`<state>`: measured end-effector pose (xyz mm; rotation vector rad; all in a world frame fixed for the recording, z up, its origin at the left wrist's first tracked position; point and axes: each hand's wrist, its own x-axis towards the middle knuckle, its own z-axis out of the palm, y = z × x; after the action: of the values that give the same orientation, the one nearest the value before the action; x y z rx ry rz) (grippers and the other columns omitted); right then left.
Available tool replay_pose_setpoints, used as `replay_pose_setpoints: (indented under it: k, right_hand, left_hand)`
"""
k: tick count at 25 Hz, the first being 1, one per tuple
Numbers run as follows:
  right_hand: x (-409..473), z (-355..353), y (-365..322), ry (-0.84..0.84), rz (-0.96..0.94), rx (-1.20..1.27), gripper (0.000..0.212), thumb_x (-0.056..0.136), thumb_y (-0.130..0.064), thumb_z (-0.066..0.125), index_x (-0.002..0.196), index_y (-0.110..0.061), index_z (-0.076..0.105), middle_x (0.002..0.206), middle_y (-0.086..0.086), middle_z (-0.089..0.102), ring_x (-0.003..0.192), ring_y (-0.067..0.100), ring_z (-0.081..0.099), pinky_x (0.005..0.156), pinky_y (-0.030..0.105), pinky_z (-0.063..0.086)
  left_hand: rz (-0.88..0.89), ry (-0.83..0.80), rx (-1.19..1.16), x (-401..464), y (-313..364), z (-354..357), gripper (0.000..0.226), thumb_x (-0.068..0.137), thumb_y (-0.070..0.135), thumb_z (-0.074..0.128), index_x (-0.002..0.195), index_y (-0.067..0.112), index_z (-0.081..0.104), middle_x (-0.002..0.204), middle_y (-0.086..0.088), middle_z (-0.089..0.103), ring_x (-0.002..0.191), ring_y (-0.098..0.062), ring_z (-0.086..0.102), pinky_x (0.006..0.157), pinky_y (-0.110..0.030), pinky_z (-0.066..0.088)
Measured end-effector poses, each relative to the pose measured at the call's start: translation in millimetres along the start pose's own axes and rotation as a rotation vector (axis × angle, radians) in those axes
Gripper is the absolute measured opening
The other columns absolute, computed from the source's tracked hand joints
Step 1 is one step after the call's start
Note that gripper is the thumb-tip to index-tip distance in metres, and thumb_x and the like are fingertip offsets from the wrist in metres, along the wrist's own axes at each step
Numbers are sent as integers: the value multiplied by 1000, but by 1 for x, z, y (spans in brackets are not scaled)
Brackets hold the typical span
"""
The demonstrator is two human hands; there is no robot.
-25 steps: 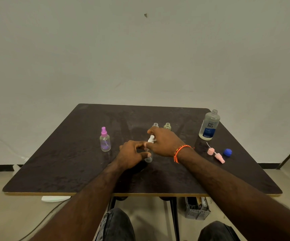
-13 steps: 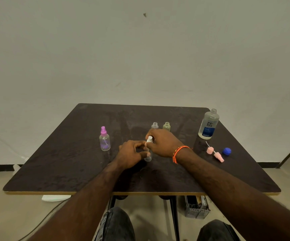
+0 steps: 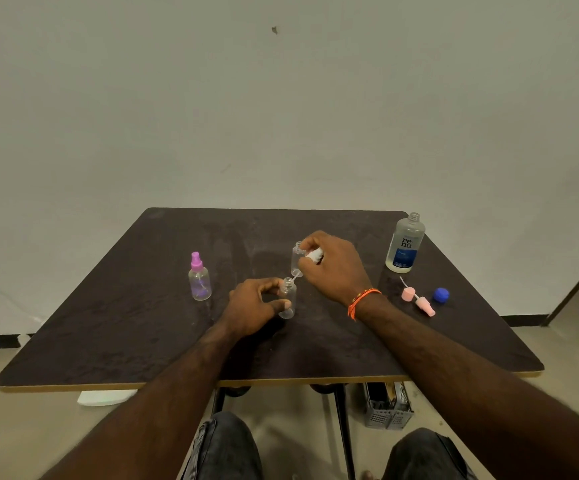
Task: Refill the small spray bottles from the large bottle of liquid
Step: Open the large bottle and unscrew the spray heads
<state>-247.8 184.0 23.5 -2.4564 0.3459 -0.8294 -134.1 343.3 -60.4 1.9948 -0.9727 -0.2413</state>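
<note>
My left hand (image 3: pixel 255 304) grips a small clear spray bottle (image 3: pixel 287 299) standing upright on the dark table (image 3: pixel 125 327), its neck uncovered. My right hand (image 3: pixel 335 265) holds a white spray head (image 3: pixel 314 254) lifted above and behind that bottle, its thin dip tube slanting down toward the neck. Another uncapped clear bottle (image 3: pixel 296 259) stands just behind, partly hidden by my right fingers. A capped bottle with a pink spray head (image 3: pixel 199 278) stands to the left. The large open bottle of liquid (image 3: pixel 405 244) with a blue label stands at the far right.
Two loose pink spray heads (image 3: pixel 418 299) and a blue cap (image 3: pixel 441 294) lie on the table right of my right wrist. A grey basket (image 3: pixel 387 407) sits on the floor under the table. My knees show below the front edge.
My right hand has pulled the white spray head up and back out of the small bottle, leaving its neck bare. My left hand kept hold of the bottle.
</note>
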Motion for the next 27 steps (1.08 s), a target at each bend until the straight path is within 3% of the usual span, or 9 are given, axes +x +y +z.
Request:
replay_pose_setpoints:
  k: [3,9,14,16,19,21,27]
  right_hand:
    - [-7,-13,13,83,77,59,14,77,-32,60,86,-24,68,83,-14,68,75,6,62,67,29,53]
    - [-36,-44,68,225,339,166,10,85,-18,67,94,-21,69,90,-11,68,84,9,64,76,28,57]
    - [-58,-77,135,409,608,18,8,84,-22,67,91,-25,66,99,-4,69,94,15,63,81,33,56]
    - [-65,-88,156,408,665,-71,8,87,-20,66,93,-25,65,99,0,69,92,16,62,78,31,52]
    - [-72,-93,177,379,703,-138,17,90,-17,69,108,-15,70,105,4,71,94,18,64,86,35,56]
    - [-75,-91,183,349,714,-160,17,90,-18,71,107,-15,71,104,4,71,93,16,63,87,36,57]
    - [-79,-85,186,248,739,-256,13,92,-20,68,104,-17,68,98,4,69,87,18,62,80,35,56]
  left_hand:
    - [24,5,15,6,3,8,33,68,63,67,98,75,62,103,39,71,108,12,65,111,-54,46]
    - [68,-2,-14,28,17,45,53,70,61,71,119,40,74,100,33,74,107,7,68,109,-52,49]
    - [98,-16,-50,35,26,64,57,71,62,71,122,39,74,103,26,77,106,2,71,106,-47,53]
    - [100,-25,-50,37,26,66,54,71,63,72,120,40,75,101,24,77,104,1,72,105,-47,54]
    - [110,-34,-46,36,26,64,32,73,57,75,105,56,72,98,27,77,103,1,72,106,-47,54]
    - [129,-33,-61,35,28,63,24,75,52,76,98,59,69,97,26,77,101,1,72,105,-47,54]
    - [128,-23,-48,35,27,64,33,85,30,85,96,56,69,95,23,78,99,2,72,105,-45,54]
